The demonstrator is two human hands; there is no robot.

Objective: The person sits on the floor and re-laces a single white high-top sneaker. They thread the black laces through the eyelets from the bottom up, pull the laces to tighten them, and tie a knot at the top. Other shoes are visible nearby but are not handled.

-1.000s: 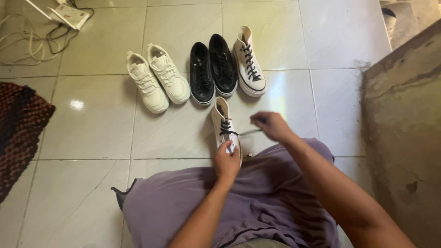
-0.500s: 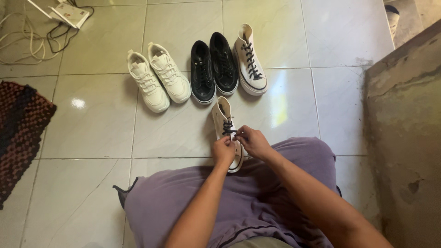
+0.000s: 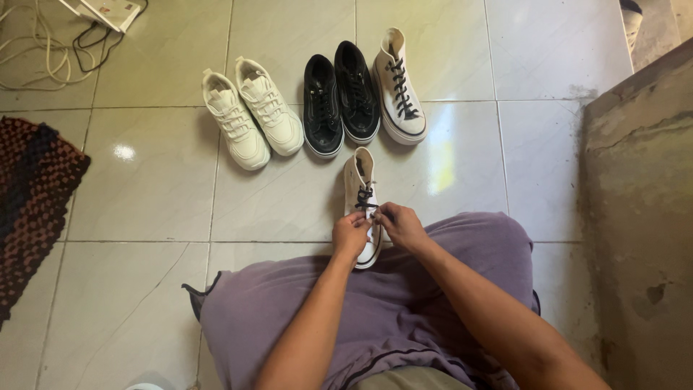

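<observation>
Head view looked straight down at a tiled floor (image 3: 151, 209), where a cream high-top shoe (image 3: 360, 184) with dark laces (image 3: 364, 196) lay just in front of the person's lap, its opening pointing away from them. Both hands met over the near end of that shoe. The left hand (image 3: 351, 235) was closed, fingers pinched on the lace, and rested on the shoe's toe part. The right hand (image 3: 401, 225) was likewise closed on the lace, just beside the left and touching it. A purple garment (image 3: 404, 303) covered the lap below the forearms. Farther off on the floor stood a row of shoes: a white pair (image 3: 251, 118), a black pair (image 3: 339, 101), and the matching cream high-top (image 3: 399, 90). A dark woven mat (image 3: 32, 202) lay at the left edge, a rough stone step (image 3: 642, 217) at the right
</observation>
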